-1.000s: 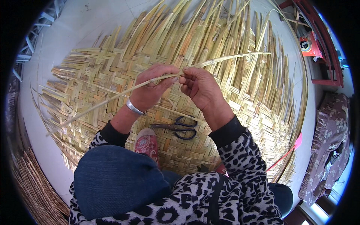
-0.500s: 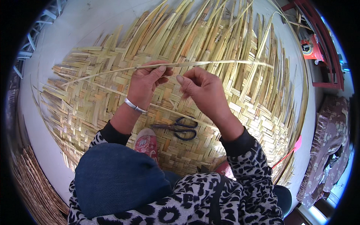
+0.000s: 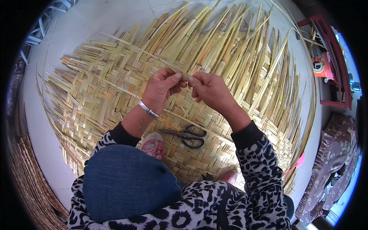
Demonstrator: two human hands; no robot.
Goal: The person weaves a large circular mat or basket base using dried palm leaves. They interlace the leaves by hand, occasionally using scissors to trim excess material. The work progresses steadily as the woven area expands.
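Observation:
My left hand (image 3: 161, 86) and my right hand (image 3: 213, 91) meet above the middle of a woven mat (image 3: 191, 165) made of pale yellow-green split stalks. Thumb and fingers of each hand pinch a long thin stalk strip (image 3: 134, 46), which slants off to the upper left. The short piece between the two pinches is mostly covered by my fingertips. Below my hands, dark-handled scissors (image 3: 188, 136) lie on the mat with their blades pointing left. A silver bracelet (image 3: 148, 109) circles my left wrist.
Long unwoven stalk ends (image 3: 214, 46) fan out along the mat's far and right edges. My red shoe (image 3: 153, 146) rests on the mat. A bundle of brown stalks (image 3: 32, 184) lies at lower left. Dark red furniture (image 3: 333, 50) and a patterned cloth (image 3: 329, 161) are at right.
The strip has swung from nearly level to slanting toward the upper left. My right hand has closed on it beside my left hand. The whole view has shifted slightly.

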